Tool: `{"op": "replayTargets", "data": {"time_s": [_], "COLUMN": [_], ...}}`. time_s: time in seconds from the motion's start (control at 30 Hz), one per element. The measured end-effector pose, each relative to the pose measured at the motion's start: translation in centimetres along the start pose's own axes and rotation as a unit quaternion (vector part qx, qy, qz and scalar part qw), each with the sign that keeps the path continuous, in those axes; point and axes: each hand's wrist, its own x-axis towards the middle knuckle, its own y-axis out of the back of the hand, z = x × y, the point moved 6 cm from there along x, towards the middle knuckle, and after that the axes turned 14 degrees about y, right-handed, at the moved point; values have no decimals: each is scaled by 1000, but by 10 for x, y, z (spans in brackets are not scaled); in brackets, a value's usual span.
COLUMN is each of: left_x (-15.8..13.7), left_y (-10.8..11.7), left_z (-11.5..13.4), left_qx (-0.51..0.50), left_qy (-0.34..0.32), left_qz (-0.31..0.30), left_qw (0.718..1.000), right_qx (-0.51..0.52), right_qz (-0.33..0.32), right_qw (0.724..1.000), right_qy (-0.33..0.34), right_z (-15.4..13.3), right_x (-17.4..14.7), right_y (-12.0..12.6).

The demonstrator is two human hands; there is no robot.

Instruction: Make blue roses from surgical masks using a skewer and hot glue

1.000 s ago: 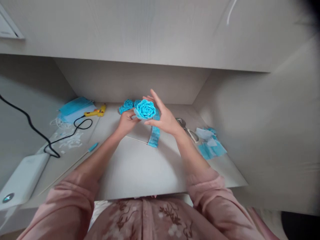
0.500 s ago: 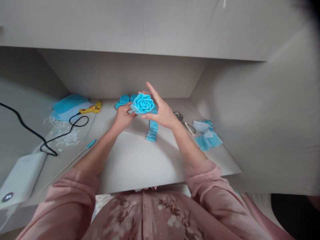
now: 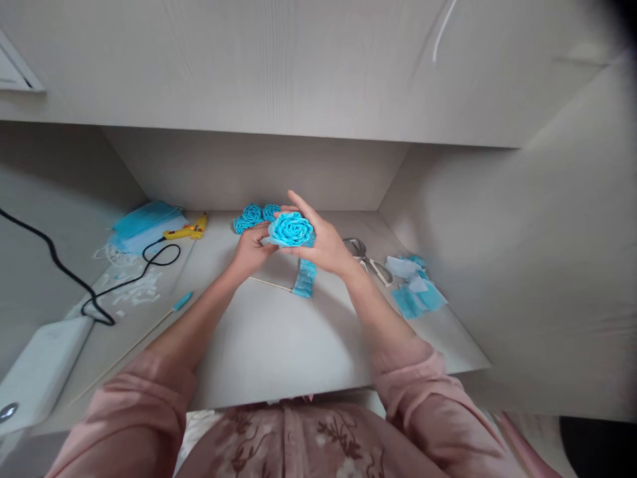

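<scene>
A blue rose [image 3: 291,230], folded from pleated mask-like material, is held above the tabletop with its swirled face toward me. My left hand [image 3: 253,251] is closed at its left side, fingers pinching its lower edge. My right hand [image 3: 323,244] curves around the right side, thumb along the bottom and index finger stretched upward; its other fingers are partly hidden behind the flower. Below the hands lies a pleated blue strip [image 3: 304,279], with a thin stick [image 3: 271,284] touching its lower end. Several finished blue roses [image 3: 252,213] rest behind my left hand.
At left are a yellow glue gun [image 3: 186,230] with a black cord [image 3: 54,255], blue masks [image 3: 146,219], white scraps [image 3: 137,290], a blue-tipped stick [image 3: 134,352] and a white box-like device [image 3: 42,368]. Scissors [image 3: 368,261] and blue offcuts [image 3: 418,299] lie right. An overhead panel [image 3: 279,73] overhangs the table.
My view has tilted up, so everything sits lower in the picture. The rose is tipped slightly, looking flatter, and my right hand's fingers have come in closer around it.
</scene>
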Motion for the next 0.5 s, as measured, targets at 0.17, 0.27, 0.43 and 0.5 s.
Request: {"op": "replayTargets", "data": {"time_s": [0.17, 0.27, 0.43, 0.5], "left_x": [0, -1, 1, 2], "left_y": [2, 2, 2, 3], "left_z": [-2, -1, -2, -2], "left_qx": [2, 8, 18, 21], "left_qy": [-1, -1, 29, 33], "left_qz": [11, 5, 5, 16], "left_qw": [1000, 1000, 999, 999], "right_qx": [11, 16, 9, -17], "right_qz": [7, 13, 48, 68], "right_qw": [1000, 999, 997, 996], "right_qy": [18, 31, 59, 50], "right_z": [0, -3, -17, -22], "right_x": [3, 4, 3, 1], "right_y": [-3, -3, 15, 27]}}
